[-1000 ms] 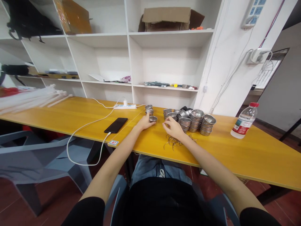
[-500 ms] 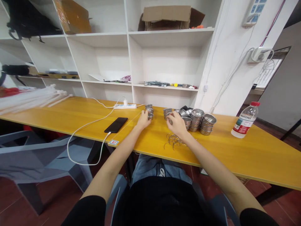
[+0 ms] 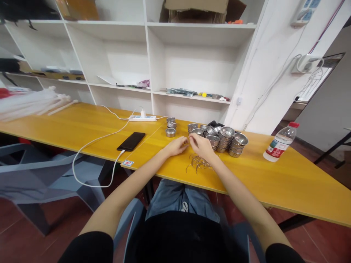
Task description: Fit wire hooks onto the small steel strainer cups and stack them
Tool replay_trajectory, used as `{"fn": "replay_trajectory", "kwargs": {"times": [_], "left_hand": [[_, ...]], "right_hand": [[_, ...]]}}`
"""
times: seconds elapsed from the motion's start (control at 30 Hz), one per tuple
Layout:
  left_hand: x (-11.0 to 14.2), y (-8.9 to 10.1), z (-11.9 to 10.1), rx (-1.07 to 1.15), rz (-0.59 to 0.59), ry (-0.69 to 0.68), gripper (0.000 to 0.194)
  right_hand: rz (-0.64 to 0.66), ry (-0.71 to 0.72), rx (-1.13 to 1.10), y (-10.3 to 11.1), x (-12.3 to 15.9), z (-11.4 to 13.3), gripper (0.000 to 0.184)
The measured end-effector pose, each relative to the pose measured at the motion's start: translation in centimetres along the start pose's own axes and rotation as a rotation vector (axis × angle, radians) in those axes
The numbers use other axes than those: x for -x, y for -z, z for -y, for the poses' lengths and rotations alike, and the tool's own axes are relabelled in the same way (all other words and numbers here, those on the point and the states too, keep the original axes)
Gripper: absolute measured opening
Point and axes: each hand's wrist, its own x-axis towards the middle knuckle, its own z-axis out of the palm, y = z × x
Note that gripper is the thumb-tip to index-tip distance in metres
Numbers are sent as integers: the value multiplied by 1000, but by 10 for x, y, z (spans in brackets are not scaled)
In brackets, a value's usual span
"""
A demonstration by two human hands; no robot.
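Note:
My left hand (image 3: 177, 146) is low over the table, fingers loosely apart, with nothing visible in it. Just right of it, my right hand (image 3: 202, 147) has its fingers curled and pressed together. Whatever they may hold is hidden. Right behind that hand stands a perforated metal cup (image 3: 197, 131); I cannot tell whether the fingertips touch it. A single metal cup (image 3: 170, 132) sits beyond my left hand, in front of a small stack of cups (image 3: 171, 123). Thin curved metal wire pieces (image 3: 197, 164) lie in a pile below my right wrist.
More perforated cups (image 3: 226, 136) stand stacked at the right, beside another stack (image 3: 238, 144). A plastic bottle (image 3: 281, 142) with a red cap is farther right. On the left lie a phone (image 3: 131, 141) with a white cable and a power strip (image 3: 142, 118). White shelves (image 3: 192, 73) rise behind.
My left hand has let go of the metal cup, which now stands at the left, and has come right and nearer me. My right hand stays by the cups, close to the left one.

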Motion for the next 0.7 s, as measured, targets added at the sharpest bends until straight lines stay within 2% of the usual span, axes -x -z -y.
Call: {"fn": "replay_trajectory", "kwargs": {"times": [0.13, 0.3, 0.47, 0.6, 0.7], "left_hand": [[4, 1, 3, -3, -31, 64, 14], [4, 4, 5, -2, -30, 92, 17], [3, 4, -1, -15, -23, 87, 17], [1, 3, -3, -11, -26, 66, 14], [-1, 3, -1, -14, -27, 56, 14]], "right_hand": [[97, -55, 52, 1, 0, -3, 37], [221, -131, 62, -3, -3, -17, 26], [435, -114, -163, -3, -6, -29, 12], [611, -86, -280, 8, -7, -34, 26], [630, -101, -251, 15, -7, -35, 32]]}}
